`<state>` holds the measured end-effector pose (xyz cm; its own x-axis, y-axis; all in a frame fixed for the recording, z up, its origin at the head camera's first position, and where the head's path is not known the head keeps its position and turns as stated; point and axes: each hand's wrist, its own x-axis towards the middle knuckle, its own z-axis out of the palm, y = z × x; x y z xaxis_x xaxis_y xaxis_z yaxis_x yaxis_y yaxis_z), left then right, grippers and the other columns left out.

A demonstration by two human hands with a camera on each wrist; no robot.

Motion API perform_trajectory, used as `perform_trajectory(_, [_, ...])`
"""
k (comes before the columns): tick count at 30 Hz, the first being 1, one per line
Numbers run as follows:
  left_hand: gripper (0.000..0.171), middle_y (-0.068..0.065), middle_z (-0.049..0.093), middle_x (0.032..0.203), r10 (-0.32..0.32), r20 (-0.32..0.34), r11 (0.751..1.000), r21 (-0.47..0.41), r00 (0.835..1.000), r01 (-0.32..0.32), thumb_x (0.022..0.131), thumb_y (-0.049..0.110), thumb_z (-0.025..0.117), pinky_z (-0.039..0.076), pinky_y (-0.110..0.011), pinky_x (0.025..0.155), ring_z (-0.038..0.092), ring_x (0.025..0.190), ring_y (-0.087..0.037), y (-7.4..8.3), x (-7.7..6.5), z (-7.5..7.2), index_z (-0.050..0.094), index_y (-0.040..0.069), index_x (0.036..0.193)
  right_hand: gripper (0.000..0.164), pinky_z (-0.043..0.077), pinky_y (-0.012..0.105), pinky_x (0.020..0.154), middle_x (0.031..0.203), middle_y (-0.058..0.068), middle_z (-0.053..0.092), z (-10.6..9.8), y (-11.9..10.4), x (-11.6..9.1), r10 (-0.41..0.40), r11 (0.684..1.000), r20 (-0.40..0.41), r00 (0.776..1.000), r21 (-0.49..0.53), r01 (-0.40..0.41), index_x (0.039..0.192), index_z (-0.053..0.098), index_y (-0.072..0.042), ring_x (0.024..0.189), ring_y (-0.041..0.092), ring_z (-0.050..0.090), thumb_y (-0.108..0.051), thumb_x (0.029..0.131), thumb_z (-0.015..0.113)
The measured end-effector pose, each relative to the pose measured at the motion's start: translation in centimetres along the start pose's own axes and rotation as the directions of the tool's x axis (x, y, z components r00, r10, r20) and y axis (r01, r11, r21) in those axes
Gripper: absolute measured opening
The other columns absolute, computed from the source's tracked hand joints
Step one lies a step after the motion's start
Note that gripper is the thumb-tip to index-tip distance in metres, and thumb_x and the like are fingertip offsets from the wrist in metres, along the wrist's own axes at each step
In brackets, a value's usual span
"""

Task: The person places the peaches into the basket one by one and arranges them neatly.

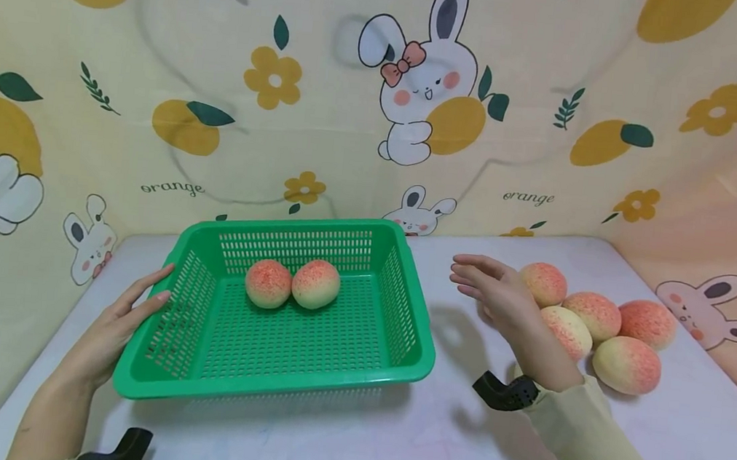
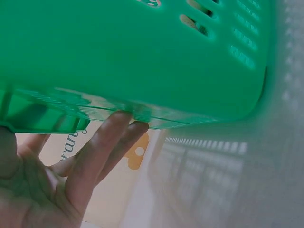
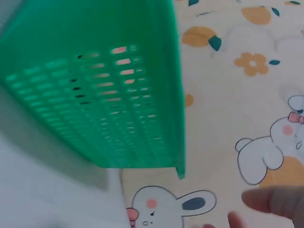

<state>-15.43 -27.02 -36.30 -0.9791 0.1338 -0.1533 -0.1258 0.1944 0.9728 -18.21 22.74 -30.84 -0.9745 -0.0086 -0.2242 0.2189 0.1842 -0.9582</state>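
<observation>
My left hand (image 1: 105,335) holds the left rim of a green plastic basket (image 1: 262,389), with the thumb and a finger over the edge. In the left wrist view, other fingers (image 2: 102,152) rest against the basket's outer wall. Two peaches (image 1: 268,284) lie side by side inside, toward the back. To the right of the basket, my right hand (image 1: 500,300) hovers over the table with its fingers extended and nothing in them. Several more peaches (image 1: 626,365) are grouped beside and beyond that hand, partly hidden by the wrist.
A white table (image 1: 389,444) bears the basket and the loose peaches. Behind it hangs a cream cloth (image 1: 326,109) printed with rabbits, oranges and flowers, which continues along both sides. A black wrist-worn device (image 1: 505,392) sits on the right wrist.
</observation>
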Motion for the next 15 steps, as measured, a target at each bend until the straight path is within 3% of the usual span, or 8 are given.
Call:
perform_trajectory(2, [0.054,-0.013,0.031,0.136,0.005,0.001,1.0,-0.003,1.0,-0.005,0.102,0.039,0.043,0.059,-0.035,0.068,0.067,0.085,-0.01,0.0,0.0,0.0,0.021,0.039,0.152,0.046,0.04,0.018,0.066,0.129,0.002,0.052,-0.3,0.2,-0.1,0.061,0.998,-0.04,0.997,0.012,-0.06,0.13,0.052,-0.017,0.126,0.022,0.044,-0.041,0.093,0.061])
perform_trajectory(4, [0.054,-0.01,0.034,0.133,0.01,0.003,1.0,-0.005,1.0,-0.01,0.102,0.039,0.043,0.059,-0.035,0.068,0.067,0.085,-0.011,-0.1,0.0,0.0,0.021,0.038,0.152,0.045,0.045,0.027,0.085,0.134,0.006,0.048,-0.5,0.5,-0.2,0.046,0.999,-0.069,0.997,0.012,-0.046,0.131,0.051,-0.015,0.13,0.027,0.037,-0.039,0.094,0.059])
perform_trajectory(6, [0.054,-0.005,0.039,0.128,0.016,0.006,1.0,-0.011,1.0,-0.016,0.102,0.038,0.043,0.059,-0.035,0.068,0.068,0.085,-0.011,-0.1,0.0,-0.1,0.021,0.038,0.152,0.044,0.04,0.038,0.102,0.131,0.003,0.05,-0.8,0.7,-0.3,0.02,1.0,-0.109,0.994,0.006,-0.02,0.131,0.051,-0.013,0.13,0.025,0.038,-0.037,0.094,0.059])
perform_trajectory(8, [0.054,-0.001,0.041,0.125,0.021,0.01,1.0,-0.014,1.0,-0.021,0.102,0.038,0.043,0.059,-0.035,0.068,0.068,0.085,-0.012,-0.2,0.0,-0.1,0.021,0.038,0.152,0.043,0.033,0.041,0.111,0.123,-0.002,0.054,-1.0,1.0,-0.3,-0.017,1.0,-0.156,0.988,-0.01,0.016,0.13,0.053,-0.011,0.125,0.019,0.043,-0.035,0.095,0.058])
perform_trajectory(10, [0.054,0.001,0.041,0.123,0.022,0.011,1.0,-0.02,1.0,-0.022,0.102,0.038,0.043,0.059,-0.036,0.068,0.068,0.085,-0.012,-0.1,0.1,-0.1,0.021,0.038,0.152,0.041,0.032,0.041,0.112,0.115,-0.008,0.054,-1.1,1.2,-0.4,-0.025,1.0,-0.21,0.977,-0.017,0.022,0.128,0.055,-0.011,0.12,0.015,0.043,-0.033,0.094,0.059])
perform_trajectory(12, [0.054,0.004,0.043,0.12,0.02,0.012,0.999,-0.027,1.0,-0.02,0.102,0.038,0.043,0.059,-0.036,0.068,0.068,0.084,-0.012,-0.1,0.1,-0.1,0.022,0.038,0.152,0.04,0.032,0.039,0.11,0.117,-0.008,0.054,-1.2,1.4,-0.5,-0.017,1.0,-0.267,0.963,-0.007,0.015,0.128,0.056,-0.012,0.122,0.015,0.041,-0.032,0.094,0.06])
perform_trajectory(15, [0.054,0.004,0.043,0.12,0.012,0.009,1.0,-0.028,1.0,-0.012,0.102,0.038,0.044,0.059,-0.036,0.068,0.068,0.084,-0.013,-0.1,0.1,-0.1,0.022,0.039,0.152,0.044,0.028,0.038,0.114,0.143,0.005,0.042,-1.3,1.6,-0.5,0.001,1.0,-0.337,0.942,0.008,0.002,0.134,0.054,-0.012,0.138,0.019,0.029,-0.026,0.093,0.06])
